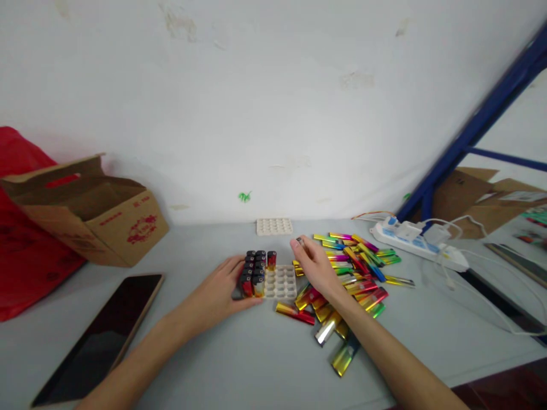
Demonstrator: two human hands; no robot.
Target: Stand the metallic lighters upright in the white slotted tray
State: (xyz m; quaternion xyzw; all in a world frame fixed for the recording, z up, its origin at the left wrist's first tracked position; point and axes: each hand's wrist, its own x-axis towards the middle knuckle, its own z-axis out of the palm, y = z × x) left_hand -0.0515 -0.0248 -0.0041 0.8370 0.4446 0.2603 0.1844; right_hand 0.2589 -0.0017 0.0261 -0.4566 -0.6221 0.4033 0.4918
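Note:
My left hand [223, 286] is curled round the left end of a white tray [281, 285], thumb along the front and fingers behind. Two full columns of lighters [254, 267] with black tops stand upright in its left side, and one more lighter [272, 260] stands at the back of the third column. Bare round holes show over the rest of the tray. Raised just right of the tray, my right hand [315, 263] pinches a lighter [300, 241]; only its metal top shows, the rest being hidden by the fingers.
Shiny multicoloured lighters [371, 297] lie in a loose heap on the right. Another white tray [274, 226] rests by the wall. At left are a tablet [102, 336], a cardboard box [128, 225] and a red bag [34, 256]. A power strip [421, 246] with cables sits at right.

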